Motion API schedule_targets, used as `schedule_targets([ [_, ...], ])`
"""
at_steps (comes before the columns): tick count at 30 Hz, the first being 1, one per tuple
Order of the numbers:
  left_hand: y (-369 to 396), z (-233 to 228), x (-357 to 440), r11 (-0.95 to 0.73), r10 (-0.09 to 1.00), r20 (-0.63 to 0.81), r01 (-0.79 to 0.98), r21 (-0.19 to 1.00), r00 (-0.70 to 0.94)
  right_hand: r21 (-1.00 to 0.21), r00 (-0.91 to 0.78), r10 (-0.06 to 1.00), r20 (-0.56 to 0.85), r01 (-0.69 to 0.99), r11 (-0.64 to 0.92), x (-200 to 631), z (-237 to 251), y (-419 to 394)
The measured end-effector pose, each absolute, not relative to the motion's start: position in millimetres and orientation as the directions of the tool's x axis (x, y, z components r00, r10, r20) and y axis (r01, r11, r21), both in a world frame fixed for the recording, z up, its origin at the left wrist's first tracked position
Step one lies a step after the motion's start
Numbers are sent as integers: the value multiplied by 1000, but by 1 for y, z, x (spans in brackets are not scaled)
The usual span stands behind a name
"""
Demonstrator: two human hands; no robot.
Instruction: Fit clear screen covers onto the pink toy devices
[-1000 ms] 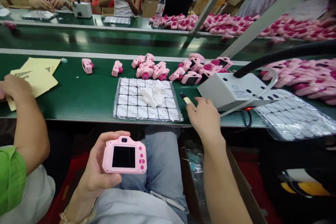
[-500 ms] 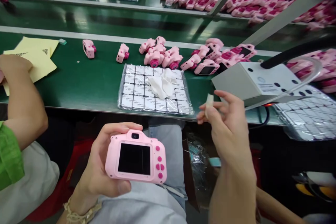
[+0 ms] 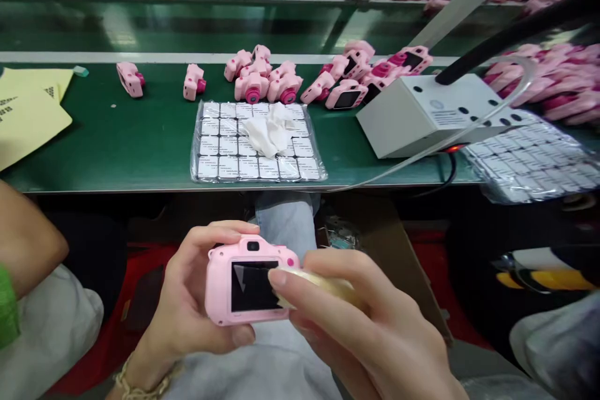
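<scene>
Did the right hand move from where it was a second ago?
Yes. It was beside the white box; now the right hand is farther from it, back toward the person's body, by the camera.

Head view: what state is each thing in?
Pink camera: gripped by left hand, screen dark
Pale yellow item: pinched by right hand at the screen, contact unclear
White tissue: crumpled
Sheet of white squares: in clear plastic
Red light by grey box: lit
Yellow papers: overlapping
Other cameras: lying loose

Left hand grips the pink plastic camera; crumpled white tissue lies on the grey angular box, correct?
Not quite: the head view shows the crumpled white tissue on the plastic-wrapped pack of white squares; the left hand grips the pink plastic camera.
</scene>
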State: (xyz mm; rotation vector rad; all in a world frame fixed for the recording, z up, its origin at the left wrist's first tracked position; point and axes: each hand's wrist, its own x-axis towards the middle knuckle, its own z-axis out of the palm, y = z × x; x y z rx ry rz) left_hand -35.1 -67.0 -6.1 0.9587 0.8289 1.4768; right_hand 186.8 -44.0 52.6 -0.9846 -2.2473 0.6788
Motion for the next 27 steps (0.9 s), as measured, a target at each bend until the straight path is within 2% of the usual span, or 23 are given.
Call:
schedule_targets([
  [2,-69,-7,-33,-141,989,141,-431,891,-33,-585,-562,781,271,548,598,192,61,-45],
  [5,-71,-6,-30,-146,988,156,-444,884,-15,-569,-594,761,261,543,618,198,69,-46],
  [8,-73,-4,-29,-155,986,166,-431,889,-11,-633,-554,792,255,524,570,198,67,-46],
  [13,-75,1,-32,-164,985,171,-367,916,-12,-807,-402,912,84,509,299,188,62,-43],
  [15,-75,3,-32,-161,986,169,-362,918,-11,-840,-382,924,19,495,222,186,63,-41],
  [18,-76,6,-31,-142,989,147,-356,924,-11,-892,-359,933,9,420,170,187,62,-43],
  [22,-78,10,-29,-123,991,134,-340,932,7,-917,-303,952,53,362,167,194,56,-54],
  [27,-76,13,-31,-64,995,83,-307,950,48,-913,-277,959,-55,403,64,199,48,-67],
])
